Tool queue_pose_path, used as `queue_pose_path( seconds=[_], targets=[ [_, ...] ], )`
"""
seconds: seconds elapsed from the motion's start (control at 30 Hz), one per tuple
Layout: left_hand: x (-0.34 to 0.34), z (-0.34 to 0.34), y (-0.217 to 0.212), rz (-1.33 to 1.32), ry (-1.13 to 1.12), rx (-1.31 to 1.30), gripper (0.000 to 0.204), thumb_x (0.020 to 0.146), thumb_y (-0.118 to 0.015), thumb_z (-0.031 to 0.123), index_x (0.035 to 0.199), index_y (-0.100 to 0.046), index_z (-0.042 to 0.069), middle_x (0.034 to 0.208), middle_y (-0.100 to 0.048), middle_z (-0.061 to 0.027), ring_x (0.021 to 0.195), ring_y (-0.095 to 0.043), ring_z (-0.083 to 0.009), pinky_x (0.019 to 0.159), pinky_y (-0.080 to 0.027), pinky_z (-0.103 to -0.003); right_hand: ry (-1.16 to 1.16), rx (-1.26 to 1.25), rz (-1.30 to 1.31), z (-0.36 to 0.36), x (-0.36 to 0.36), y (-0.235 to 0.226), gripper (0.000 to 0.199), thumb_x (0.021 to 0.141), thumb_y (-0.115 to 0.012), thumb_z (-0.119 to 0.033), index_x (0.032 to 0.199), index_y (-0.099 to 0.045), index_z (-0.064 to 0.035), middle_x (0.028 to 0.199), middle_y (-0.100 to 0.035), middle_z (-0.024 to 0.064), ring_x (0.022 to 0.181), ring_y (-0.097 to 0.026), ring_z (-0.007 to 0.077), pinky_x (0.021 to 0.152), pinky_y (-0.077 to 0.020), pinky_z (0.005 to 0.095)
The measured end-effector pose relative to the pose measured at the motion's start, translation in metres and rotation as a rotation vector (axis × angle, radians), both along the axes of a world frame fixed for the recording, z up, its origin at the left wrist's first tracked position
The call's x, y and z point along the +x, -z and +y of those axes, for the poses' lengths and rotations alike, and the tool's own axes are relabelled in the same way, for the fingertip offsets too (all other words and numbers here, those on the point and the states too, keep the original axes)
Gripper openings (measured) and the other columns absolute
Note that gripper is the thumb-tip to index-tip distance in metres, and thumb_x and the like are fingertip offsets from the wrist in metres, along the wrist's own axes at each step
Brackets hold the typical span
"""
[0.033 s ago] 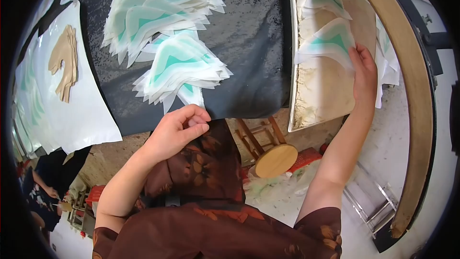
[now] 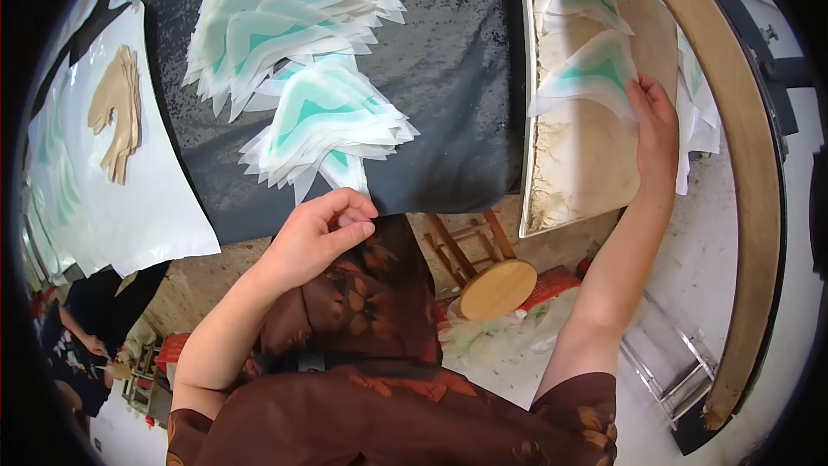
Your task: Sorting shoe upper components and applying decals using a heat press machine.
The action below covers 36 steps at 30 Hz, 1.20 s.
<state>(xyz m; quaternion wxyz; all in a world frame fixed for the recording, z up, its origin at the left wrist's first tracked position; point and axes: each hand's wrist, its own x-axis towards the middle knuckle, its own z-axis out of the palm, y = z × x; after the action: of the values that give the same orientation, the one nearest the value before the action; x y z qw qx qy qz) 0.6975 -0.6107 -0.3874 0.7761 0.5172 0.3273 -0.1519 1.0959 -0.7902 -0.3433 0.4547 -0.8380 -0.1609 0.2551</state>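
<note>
My right hand (image 2: 657,116) pinches the right end of a curved translucent white piece with a green chevron band (image 2: 595,76). This piece lies on a beige board (image 2: 595,177) with a worn, flaking left edge. A similar white-and-green piece (image 2: 588,0) lies on the board just beyond it. At the front edge of the dark table my left hand (image 2: 319,233) is loosely curled, thumb near the fingers, and nothing shows in it. Just beyond its fingers is a fanned stack of the same pieces (image 2: 328,121). A larger overlapping pile (image 2: 285,22) lies farther back.
Tan curved cut pieces (image 2: 121,112) rest on a white sheet (image 2: 172,216) at the left. A curved wooden rail (image 2: 750,207) bounds the right side. Below the table stand a round wooden stool (image 2: 498,289) and a metal frame (image 2: 668,371). Another person (image 2: 82,341) is at the far left.
The curved piece under my right hand has shifted very slightly. Otherwise both hands keep their places.
</note>
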Motion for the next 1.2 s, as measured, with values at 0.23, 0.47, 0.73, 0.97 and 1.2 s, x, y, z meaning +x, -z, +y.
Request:
queue_pose_path(
  seconds=[0.23, 0.47, 0.73, 0.97, 1.2],
  targets=[
    [-0.007, -0.001, 0.009, 0.054, -0.043, 0.040, 0.012, 0.091, -0.064, 0.007, 0.102, -0.061, 0.003, 0.091, -0.060, 0.0021, 0.085, -0.056, -0.0056, 0.080, -0.047, -0.022, -0.070, -0.095, -0.117, 0.010, 0.023, 0.019, 0.021, 0.092, -0.066, -0.019, 0.104, -0.064, -0.0022, 0.093, -0.061, -0.0013, 0.088, -0.054, 0.0063, 0.081, -0.0408, 0.0198],
    [-0.011, -0.002, 0.012, 0.085, -0.036, 0.032, 0.012, 0.092, -0.063, 0.005, 0.104, -0.060, 0.003, 0.093, -0.058, 0.0030, 0.087, -0.055, -0.0048, 0.081, -0.046, -0.020, -0.127, -0.107, -0.175, 0.014, 0.028, 0.022, 0.020, 0.090, -0.068, -0.018, 0.102, -0.065, -0.0025, 0.089, -0.063, -0.0013, 0.082, -0.055, 0.0063, 0.076, -0.0420, 0.0192],
    [-0.017, 0.000, 0.012, 0.086, -0.044, 0.090, 0.012, 0.092, -0.063, 0.006, 0.103, -0.060, 0.003, 0.092, -0.059, 0.0033, 0.085, -0.055, -0.0048, 0.079, -0.046, -0.021, -0.155, -0.226, -0.305, 0.017, 0.034, 0.029, 0.021, 0.088, -0.070, -0.019, 0.101, -0.066, -0.0038, 0.086, -0.064, -0.0004, 0.079, -0.056, 0.0073, 0.072, -0.0438, 0.0209],
    [-0.013, 0.020, 0.014, 0.089, -0.078, 0.604, 0.017, 0.082, -0.068, 0.012, 0.096, -0.062, 0.004, 0.086, -0.060, -0.0070, 0.078, -0.059, -0.0190, 0.071, -0.049, -0.032, -0.311, -0.406, -0.712, 0.003, 0.059, 0.036, 0.029, 0.086, -0.071, -0.023, 0.109, -0.065, -0.0068, 0.105, -0.066, 0.0065, 0.092, -0.060, 0.0160, 0.081, -0.0479, 0.0285],
    [-0.019, 0.045, 0.043, 0.172, -0.166, 1.265, 0.047, 0.072, -0.075, 0.021, 0.114, -0.057, 0.008, 0.104, -0.058, -0.0128, 0.098, -0.054, -0.0340, 0.087, -0.043, -0.043, -0.189, 0.091, -0.344, 0.072, -0.106, -0.004, 0.026, 0.088, -0.068, -0.011, 0.113, -0.064, -0.0061, 0.102, -0.062, 0.0031, 0.089, -0.056, 0.0115, 0.077, -0.0471, 0.0246]
  ],
)
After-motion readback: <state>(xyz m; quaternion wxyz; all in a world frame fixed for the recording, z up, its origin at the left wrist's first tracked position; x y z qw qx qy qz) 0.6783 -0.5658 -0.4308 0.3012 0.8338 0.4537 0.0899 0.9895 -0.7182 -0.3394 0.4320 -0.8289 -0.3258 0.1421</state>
